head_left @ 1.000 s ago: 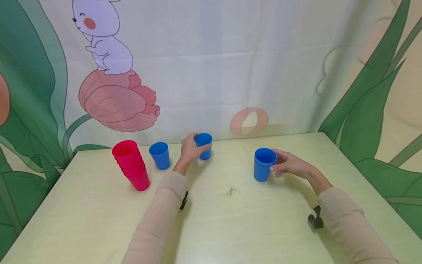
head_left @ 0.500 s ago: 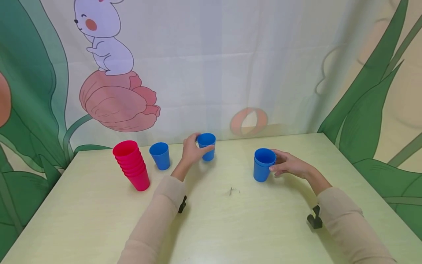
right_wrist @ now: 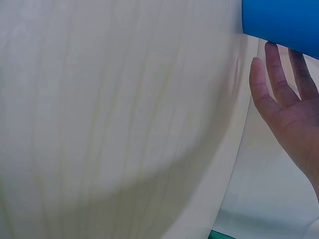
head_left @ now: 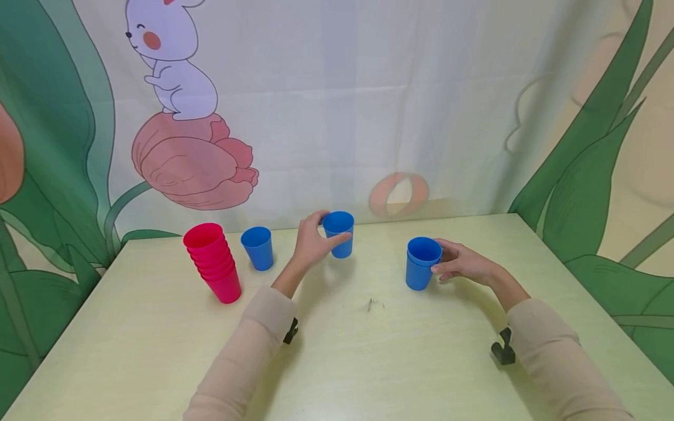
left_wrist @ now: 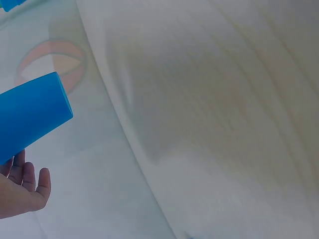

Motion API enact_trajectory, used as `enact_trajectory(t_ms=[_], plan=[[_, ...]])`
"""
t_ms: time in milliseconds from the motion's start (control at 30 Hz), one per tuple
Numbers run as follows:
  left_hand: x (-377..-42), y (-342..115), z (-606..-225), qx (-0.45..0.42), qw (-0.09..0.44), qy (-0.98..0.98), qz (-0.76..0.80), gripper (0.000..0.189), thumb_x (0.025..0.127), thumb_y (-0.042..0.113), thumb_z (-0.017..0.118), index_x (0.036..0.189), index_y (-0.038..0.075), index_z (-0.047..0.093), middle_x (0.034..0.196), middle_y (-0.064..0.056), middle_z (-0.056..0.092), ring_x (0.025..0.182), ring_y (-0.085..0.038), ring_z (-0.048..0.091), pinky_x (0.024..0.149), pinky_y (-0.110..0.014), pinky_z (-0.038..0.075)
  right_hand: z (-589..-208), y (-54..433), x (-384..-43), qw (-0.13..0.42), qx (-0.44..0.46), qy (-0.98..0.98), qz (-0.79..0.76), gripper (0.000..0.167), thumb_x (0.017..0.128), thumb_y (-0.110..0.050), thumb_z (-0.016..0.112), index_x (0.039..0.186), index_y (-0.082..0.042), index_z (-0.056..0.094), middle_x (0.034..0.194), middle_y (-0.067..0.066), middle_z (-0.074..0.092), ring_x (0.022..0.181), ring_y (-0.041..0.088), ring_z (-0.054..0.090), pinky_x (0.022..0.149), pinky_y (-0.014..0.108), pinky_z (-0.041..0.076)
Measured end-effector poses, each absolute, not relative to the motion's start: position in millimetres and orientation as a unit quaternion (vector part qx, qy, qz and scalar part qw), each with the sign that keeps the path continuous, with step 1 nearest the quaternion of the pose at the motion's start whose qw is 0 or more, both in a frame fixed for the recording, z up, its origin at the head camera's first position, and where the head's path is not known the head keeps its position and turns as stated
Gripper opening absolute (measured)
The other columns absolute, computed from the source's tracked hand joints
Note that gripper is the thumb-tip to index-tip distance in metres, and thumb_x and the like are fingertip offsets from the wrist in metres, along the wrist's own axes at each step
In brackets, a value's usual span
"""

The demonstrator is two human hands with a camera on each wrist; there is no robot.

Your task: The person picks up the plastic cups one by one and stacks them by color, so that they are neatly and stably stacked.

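My left hand (head_left: 312, 242) holds a blue plastic cup (head_left: 342, 242) between thumb and fingers near the table's back edge; the cup's mouth faces up. In the left wrist view the side and base of this cup (left_wrist: 35, 112) show, with fingers against it. At the right, two nested blue cups (head_left: 419, 275) stand upright, and my right hand (head_left: 466, 264) grips them from their right side, thumb in front and fingers behind. Fingertips (right_wrist: 271, 47) touch the cup wall in the right wrist view, where the thumb is hidden.
A tall stack of several nested red cups (head_left: 223, 280) stands on the left of the pale table (head_left: 368, 362), leaning slightly in view. Beside it is a single upright blue cup (head_left: 259, 250). A printed curtain (head_left: 295, 117) hangs right behind the table's back edge.
My left hand has moved a little to the right along the back edge, carrying its blue cup away from the single blue cup. The right hand and its nested cups have stayed put.
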State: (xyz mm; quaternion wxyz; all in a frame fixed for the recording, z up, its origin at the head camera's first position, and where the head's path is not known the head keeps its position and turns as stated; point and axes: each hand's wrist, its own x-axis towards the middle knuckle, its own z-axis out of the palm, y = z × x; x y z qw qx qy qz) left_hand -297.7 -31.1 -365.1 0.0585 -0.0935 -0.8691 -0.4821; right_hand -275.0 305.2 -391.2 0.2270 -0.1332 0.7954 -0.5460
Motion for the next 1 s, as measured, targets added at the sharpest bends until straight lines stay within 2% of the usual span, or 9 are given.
enact_trajectory(t_ms=[433, 1000], plan=[[-284, -27, -354, -0.127, 0.074, -0.863, -0.484, 0.070, 0.076, 0.038, 0.072, 0.132, 0.006, 0.044, 0.127, -0.010, 0.049, 0.117, -0.025, 0.039, 0.093, -0.045, 0.039, -393, 306, -277, 0.228, -0.134, 0.793, -0.549, 0.070, 0.085, -0.014, 0.063, 0.141, -0.001, 0.021, 0.134, 0.029, 0.036, 0.109, 0.033, 0.049, 0.082, 0.045, 0.048], [-266, -10, -336, -0.178, 0.095, -0.845, -0.496, 0.066, 0.076, 0.033, 0.073, 0.129, 0.004, 0.047, 0.122, -0.011, 0.052, 0.112, -0.025, 0.041, 0.086, -0.042, 0.042, -393, 306, -276, 0.228, -0.140, 0.794, -0.546, 0.071, 0.085, -0.017, 0.064, 0.140, -0.001, 0.022, 0.133, 0.028, 0.037, 0.107, 0.030, 0.050, 0.082, 0.044, 0.048]])
